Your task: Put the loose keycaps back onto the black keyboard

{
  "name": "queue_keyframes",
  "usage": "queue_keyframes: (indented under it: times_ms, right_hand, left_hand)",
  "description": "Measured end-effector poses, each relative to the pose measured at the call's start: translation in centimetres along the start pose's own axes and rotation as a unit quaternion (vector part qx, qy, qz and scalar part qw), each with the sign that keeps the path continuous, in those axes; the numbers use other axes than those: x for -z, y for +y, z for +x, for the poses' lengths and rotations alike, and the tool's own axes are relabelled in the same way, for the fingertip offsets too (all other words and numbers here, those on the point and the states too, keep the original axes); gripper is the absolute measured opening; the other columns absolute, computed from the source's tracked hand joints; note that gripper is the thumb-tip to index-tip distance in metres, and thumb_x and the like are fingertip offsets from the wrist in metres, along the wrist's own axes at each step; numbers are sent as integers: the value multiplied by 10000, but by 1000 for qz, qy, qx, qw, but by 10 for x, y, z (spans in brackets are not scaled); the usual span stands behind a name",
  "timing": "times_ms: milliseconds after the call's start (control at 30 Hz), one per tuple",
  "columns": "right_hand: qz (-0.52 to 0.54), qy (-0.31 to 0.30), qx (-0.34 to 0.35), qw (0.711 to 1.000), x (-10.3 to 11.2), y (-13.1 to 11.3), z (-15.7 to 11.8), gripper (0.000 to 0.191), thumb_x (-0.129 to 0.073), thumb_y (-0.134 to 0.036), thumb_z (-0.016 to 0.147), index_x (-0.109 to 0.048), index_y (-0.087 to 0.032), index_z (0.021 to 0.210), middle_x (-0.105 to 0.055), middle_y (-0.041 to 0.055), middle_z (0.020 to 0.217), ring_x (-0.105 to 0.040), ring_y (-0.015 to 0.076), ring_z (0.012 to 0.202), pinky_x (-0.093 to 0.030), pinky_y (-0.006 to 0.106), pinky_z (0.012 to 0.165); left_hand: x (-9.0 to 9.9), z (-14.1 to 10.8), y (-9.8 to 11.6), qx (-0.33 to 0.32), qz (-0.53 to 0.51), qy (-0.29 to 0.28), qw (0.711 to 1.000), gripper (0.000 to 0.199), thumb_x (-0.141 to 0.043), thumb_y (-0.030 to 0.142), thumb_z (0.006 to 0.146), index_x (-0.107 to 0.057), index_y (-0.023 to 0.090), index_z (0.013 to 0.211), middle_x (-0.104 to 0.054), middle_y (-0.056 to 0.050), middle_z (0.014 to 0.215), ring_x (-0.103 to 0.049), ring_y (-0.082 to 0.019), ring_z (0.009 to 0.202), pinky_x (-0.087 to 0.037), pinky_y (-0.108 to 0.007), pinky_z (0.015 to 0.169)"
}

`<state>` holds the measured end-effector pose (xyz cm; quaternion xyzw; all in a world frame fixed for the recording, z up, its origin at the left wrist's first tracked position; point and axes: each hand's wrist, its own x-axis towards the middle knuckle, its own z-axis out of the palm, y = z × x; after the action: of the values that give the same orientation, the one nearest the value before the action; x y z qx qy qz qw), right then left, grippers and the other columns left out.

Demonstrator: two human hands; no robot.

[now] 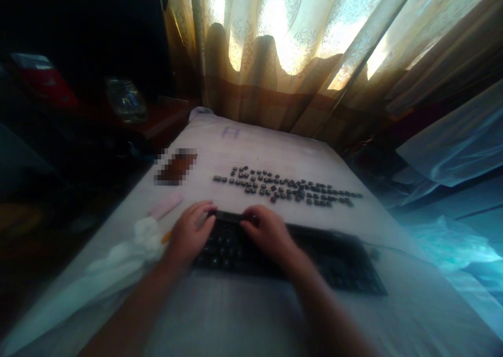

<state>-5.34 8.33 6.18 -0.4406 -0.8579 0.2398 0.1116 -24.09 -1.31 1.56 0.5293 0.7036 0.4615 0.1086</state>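
A black keyboard (330,255) lies across the white cloth in front of me. Its left part carries keycaps, while much of the right part looks dark and bare, though blur hides detail. My left hand (190,231) is closed on the keyboard's upper left corner, thumb bent over the edge. At the keyboard's upper edge, a little to the right, my right hand (267,228) has its fingers curled together; whatever is between the fingertips is hidden. Beyond both hands, many loose black keycaps (301,189) are laid out in rough rows.
To the left lie a pink object (165,206), a crumpled white cloth (118,257) and a pixelated brown item (176,168). A cable (401,249) runs off right from the keyboard. Curtains (275,58) hang behind the far edge of the cloth-covered surface (283,144).
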Motion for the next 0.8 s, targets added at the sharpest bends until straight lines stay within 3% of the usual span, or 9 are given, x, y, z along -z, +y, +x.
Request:
queue_keyframes:
  times_ms: [133, 267, 433, 633, 800]
  right_hand:
    - [81, 10, 36, 996, -11, 1, -27, 184, -671, -121, 803, -719, -212, 956, -742, 24, 934, -675, 172, 846, -502, 282, 801]
    - [80, 7, 60, 995, -22, 2, -33, 188, -619, -72, 813, -730, -209, 880, -745, 27, 921, -684, 170, 855, -500, 275, 813]
    - [82, 14, 58, 995, -22, 5, -32, 202, -614, -60, 821, -735, -205, 894, -742, 25, 926, -681, 164, 858, -503, 271, 820]
    - [82, -29, 88, 992, -15, 4, -36, 206, -690, -115, 809, -759, -224, 969, -715, 24, 986, -672, 152, 874, -499, 255, 803]
    - [81, -38, 84, 992, -15, 7, -33, 167, -706, -95, 789, -741, -218, 896, -701, 12, 943, -655, 147, 839, -492, 257, 789]
  left_hand:
    - [-3, -3, 2, -106, 41, -32, 993, 226, -528, 259, 879, -706, 211, 1009, -742, -76, 1091, -669, -246, 1056, -520, -452, 988]
    - [-7, -5, 0, -174, 58, -70, 981, 197, -542, 236, 890, -711, 214, 990, -760, -69, 1056, -674, -253, 1070, -522, -463, 990]
    - [-5, -4, 1, -179, 72, -83, 978, 193, -543, 238, 891, -714, 226, 980, -761, -66, 1060, -680, -248, 1068, -528, -451, 992]
    - [-3, -4, 2, -173, 67, -84, 979, 189, -547, 243, 889, -719, 230, 967, -761, -61, 1058, -676, -249, 1077, -514, -458, 1016]
    - [-4, -5, 2, -173, 65, -86, 979, 195, -549, 228, 885, -721, 233, 976, -758, -61, 1068, -674, -246, 1077, -509, -465, 1022]
